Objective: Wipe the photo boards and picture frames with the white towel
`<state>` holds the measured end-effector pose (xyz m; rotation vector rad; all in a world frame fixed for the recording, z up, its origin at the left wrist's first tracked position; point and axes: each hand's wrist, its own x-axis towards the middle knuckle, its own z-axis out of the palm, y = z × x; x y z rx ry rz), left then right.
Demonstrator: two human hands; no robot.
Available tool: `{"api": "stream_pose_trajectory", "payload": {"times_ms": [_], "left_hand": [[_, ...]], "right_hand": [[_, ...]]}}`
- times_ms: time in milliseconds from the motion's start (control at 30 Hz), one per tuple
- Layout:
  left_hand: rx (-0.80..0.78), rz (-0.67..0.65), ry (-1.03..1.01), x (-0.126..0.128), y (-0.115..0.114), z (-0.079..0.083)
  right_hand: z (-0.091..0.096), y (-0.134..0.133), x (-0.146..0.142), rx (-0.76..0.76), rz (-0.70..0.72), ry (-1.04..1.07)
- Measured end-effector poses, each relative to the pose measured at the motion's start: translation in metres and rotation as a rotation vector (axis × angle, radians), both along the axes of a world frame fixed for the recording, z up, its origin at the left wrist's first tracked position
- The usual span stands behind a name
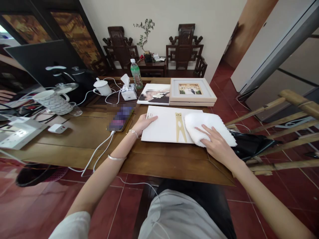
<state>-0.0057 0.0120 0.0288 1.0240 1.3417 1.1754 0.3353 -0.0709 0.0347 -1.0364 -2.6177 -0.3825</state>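
Note:
A flat white rectangular panel (161,124) lies on the wooden table in front of me, with small printing near its upper left corner. On it is a beige cat-shaped piece (180,127) with two legs; whether it is attached I cannot tell. My left hand (144,123) grips the panel's left edge, thumb on top and fingers partly hidden. A fluffy white cloth (216,121) covers the panel's right part and hangs past its edge. My right hand (213,141) presses and grips this cloth, its fingers bent into the pile.
Behind the panel lie a photo print (154,94) and a framed picture (191,91). Leftward are a phone (121,119) with cable, tissue box (129,92), bottle (136,74), mugs (52,101) and power strip (18,132). A bamboo rack (281,132) stands right. Another person's hand (7,96) shows far left.

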Motion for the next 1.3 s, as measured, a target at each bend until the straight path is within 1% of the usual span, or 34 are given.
{"api": "stream_pose_trajectory", "payload": {"times_ms": [67, 200, 267, 333, 567, 700, 767, 900, 967, 1033, 1100, 1167, 1300], "left_hand": [[0.043, -0.021, 0.221, -0.002, -0.003, 0.004], [0.225, -0.015, 0.645, -0.004, -0.006, 0.006], [0.263, -0.026, 0.803, -0.003, -0.007, 0.004], [0.298, -0.021, 0.891, -0.002, -0.008, 0.001], [0.37, 0.003, 0.967, -0.001, -0.006, -0.009], [0.375, -0.024, 0.991, -0.001, -0.004, -0.012], [0.368, -0.046, 1.017, 0.0, -0.004, -0.014], [0.331, -0.057, 1.068, 0.0, -0.006, -0.019], [0.324, -0.073, 1.089, -0.001, -0.006, -0.021], [0.334, -0.085, 1.106, -0.002, -0.005, -0.023], [0.35, -0.077, 1.111, -0.003, -0.004, -0.026], [0.367, -0.067, 1.118, -0.003, -0.004, -0.029], [0.347, -0.063, 1.211, 0.001, -0.006, -0.032]], "right_hand": [[-0.001, 0.0, -0.002, 0.009, 0.006, -0.004], [-0.003, 0.0, -0.007, 0.031, 0.013, -0.002], [-0.004, 0.0, -0.009, 0.017, 0.002, 0.004], [-0.004, 0.0, -0.01, -0.012, -0.006, 0.015], [-0.001, 0.0, -0.012, -0.053, 0.001, 0.029], [0.003, 0.007, -0.017, -0.108, -0.02, -0.011], [0.006, 0.018, -0.022, -0.16, -0.037, -0.021], [0.012, 0.051, -0.032, -0.252, -0.083, -0.022], [0.013, 0.066, -0.036, -0.268, -0.112, -0.011], [0.014, 0.073, -0.039, -0.269, -0.126, -0.008], [0.013, 0.07, -0.039, -0.258, -0.125, -0.016], [0.012, 0.055, -0.038, -0.242, -0.108, -0.026], [0.01, 0.002, -0.032, -0.176, -0.038, -0.036]]}}
